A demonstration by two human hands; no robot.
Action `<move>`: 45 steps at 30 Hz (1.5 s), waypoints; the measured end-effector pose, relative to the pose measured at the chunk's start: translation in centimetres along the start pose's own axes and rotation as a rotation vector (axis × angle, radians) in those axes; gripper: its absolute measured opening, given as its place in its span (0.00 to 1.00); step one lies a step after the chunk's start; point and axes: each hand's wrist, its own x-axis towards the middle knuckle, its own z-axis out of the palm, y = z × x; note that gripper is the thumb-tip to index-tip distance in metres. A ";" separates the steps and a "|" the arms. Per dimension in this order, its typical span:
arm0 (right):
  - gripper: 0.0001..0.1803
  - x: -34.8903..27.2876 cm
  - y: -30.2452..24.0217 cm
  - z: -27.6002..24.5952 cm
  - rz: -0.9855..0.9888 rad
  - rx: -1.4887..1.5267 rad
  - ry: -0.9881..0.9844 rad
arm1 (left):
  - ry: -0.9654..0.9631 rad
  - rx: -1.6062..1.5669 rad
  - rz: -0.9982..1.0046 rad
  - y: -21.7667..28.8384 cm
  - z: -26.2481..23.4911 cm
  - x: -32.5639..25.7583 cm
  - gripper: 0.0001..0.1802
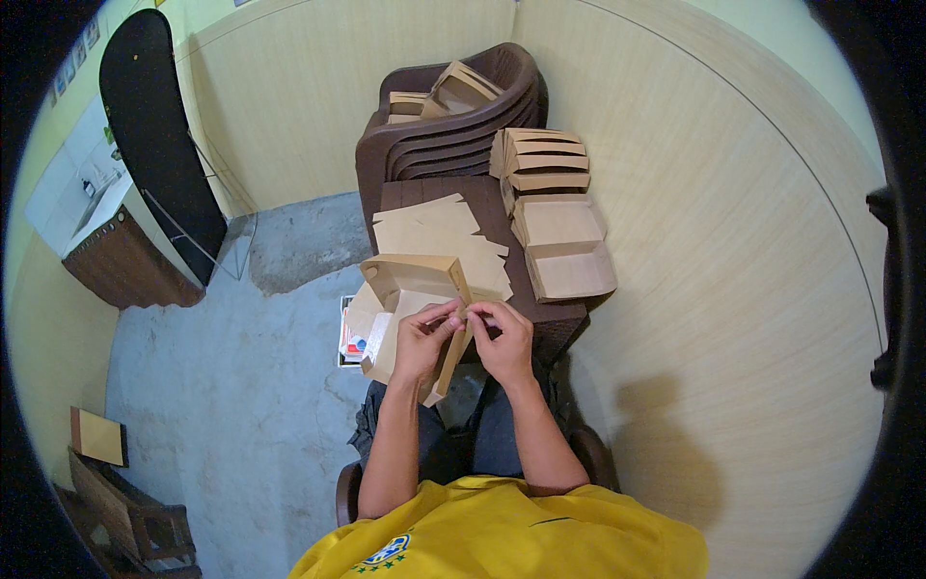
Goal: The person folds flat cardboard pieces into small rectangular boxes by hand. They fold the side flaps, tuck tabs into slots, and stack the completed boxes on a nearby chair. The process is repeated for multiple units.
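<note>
A light brown cardboard box is tilted above my lap, its walls partly standing. My left hand reaches over the box interior, its fingers closed at the right-hand wall. From the outer side my right hand pinches the same wall, and the fingertips of both hands nearly meet there. The exact fold between them is too small to make out. Flat cardboard blanks with cut flaps lie just beyond the box on a dark brown woven-looking table.
Stacked brown plastic chairs stand behind the table, with folded boxes on the seat. More open boxes and a nested row line the right wall. A tall black board leans at far left. Wooden furniture stands lower left.
</note>
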 end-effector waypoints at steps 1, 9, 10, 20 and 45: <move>0.06 0.0 -0.1 0.0 0.003 0.014 -0.001 | -0.006 -0.005 -0.002 0.1 0.0 0.0 0.19; 0.06 0.2 -1.2 -0.1 0.022 0.021 0.017 | -0.023 -0.062 -0.045 0.1 0.1 0.1 0.21; 0.06 0.2 -1.2 -0.1 0.028 0.037 0.024 | -0.028 -0.051 -0.038 0.0 0.1 0.1 0.21; 0.06 0.7 -1.0 -0.7 -0.031 -0.011 -0.038 | -0.048 -0.024 0.051 -0.2 0.2 0.1 0.20; 0.09 0.7 -0.3 -1.3 0.100 0.057 -0.128 | 0.047 0.111 0.260 -1.4 1.7 0.0 0.10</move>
